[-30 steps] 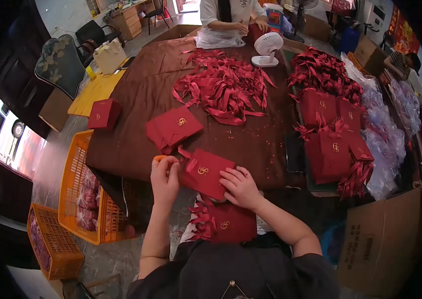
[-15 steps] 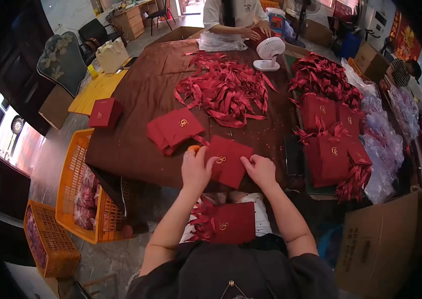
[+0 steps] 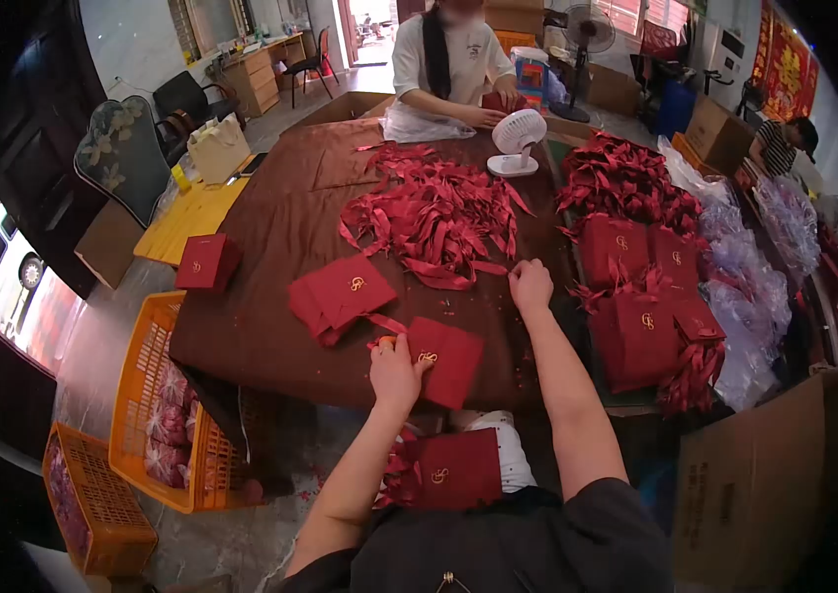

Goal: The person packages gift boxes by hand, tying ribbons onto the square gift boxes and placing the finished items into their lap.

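My left hand [image 3: 396, 373] is closed on the edge of a flat red paper gift bag [image 3: 451, 368] with a gold monogram. A small orange item [image 3: 385, 340] shows at its fingers, mostly hidden. My right hand [image 3: 531, 285] reaches over the table, its fingers pinched at the end of a red ribbon [image 3: 483, 268] at the near edge of the ribbon pile [image 3: 429, 203]. Beyond my left hand lies a fanned stack of red bags [image 3: 340, 295]. Another red bag [image 3: 456, 466], with ribbon handles, rests on my lap.
Ribboned bags [image 3: 636, 336] stand stacked at the right, beside clear plastic wrapping [image 3: 743, 306]. A small white fan [image 3: 518, 143] is on the far side, near a person [image 3: 458, 69] handling something red. Orange crates [image 3: 147, 395] sit at the left; a cardboard box [image 3: 755, 474] is at lower right.
My right hand has let go of the bag and moved forward to the ribbon pile's edge. The bag stays in my left hand. The view has tilted up slightly.
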Available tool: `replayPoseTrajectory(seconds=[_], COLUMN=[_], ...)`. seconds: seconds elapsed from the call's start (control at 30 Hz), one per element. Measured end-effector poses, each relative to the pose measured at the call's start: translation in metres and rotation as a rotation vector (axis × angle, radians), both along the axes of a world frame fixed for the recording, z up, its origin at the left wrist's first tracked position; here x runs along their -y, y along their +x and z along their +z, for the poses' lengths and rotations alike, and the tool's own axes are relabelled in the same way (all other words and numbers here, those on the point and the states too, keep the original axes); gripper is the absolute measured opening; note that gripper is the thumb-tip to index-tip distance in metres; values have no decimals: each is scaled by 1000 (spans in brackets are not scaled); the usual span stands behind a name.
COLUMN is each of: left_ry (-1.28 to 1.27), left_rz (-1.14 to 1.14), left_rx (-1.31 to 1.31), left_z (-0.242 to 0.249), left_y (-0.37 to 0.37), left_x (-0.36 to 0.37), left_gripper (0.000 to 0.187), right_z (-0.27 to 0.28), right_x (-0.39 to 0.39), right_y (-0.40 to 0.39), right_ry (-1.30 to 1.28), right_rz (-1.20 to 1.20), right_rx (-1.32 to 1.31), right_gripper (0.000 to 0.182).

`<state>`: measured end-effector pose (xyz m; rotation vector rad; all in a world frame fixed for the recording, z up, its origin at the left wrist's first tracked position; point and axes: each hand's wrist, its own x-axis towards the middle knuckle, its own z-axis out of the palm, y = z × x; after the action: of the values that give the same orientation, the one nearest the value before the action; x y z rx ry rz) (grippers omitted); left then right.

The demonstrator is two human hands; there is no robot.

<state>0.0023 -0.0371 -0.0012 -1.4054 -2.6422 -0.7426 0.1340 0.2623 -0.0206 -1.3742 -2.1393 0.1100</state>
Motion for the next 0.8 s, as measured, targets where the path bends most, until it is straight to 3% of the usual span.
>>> replayPoseTrajectory(seconds=[0.13,0.23,0.3,0.33,0.43,0.67,0.8], left_ry=[10,6,-16,-36,-48,45,80], left_rz=[-1,10,26,43,54,51,45], left_rx=[13,47,57,61,113,167,222], left_z=[-4,2,8,10,15,11,12], left_y=[-1,-1,0,0,-2,-8,-16], left_x=[-1,0,-2,-3,-5,-8,-8], left_gripper=[69,67,67,68,71,72,61], right_z=[23,44,62,67,92,161,178], right_x=[43,90,120,133,151,182,206], right_y=[15,26,35,40,47,84,102], right_ry=[21,129,74,-174,-287,-142,-58], right_rz=[87,286,351,350,621,733,999], right_rx=[-206,-544,-704,-843,-1279,-1410,-1403], right_gripper=[16,13,13,13,15,17,21])
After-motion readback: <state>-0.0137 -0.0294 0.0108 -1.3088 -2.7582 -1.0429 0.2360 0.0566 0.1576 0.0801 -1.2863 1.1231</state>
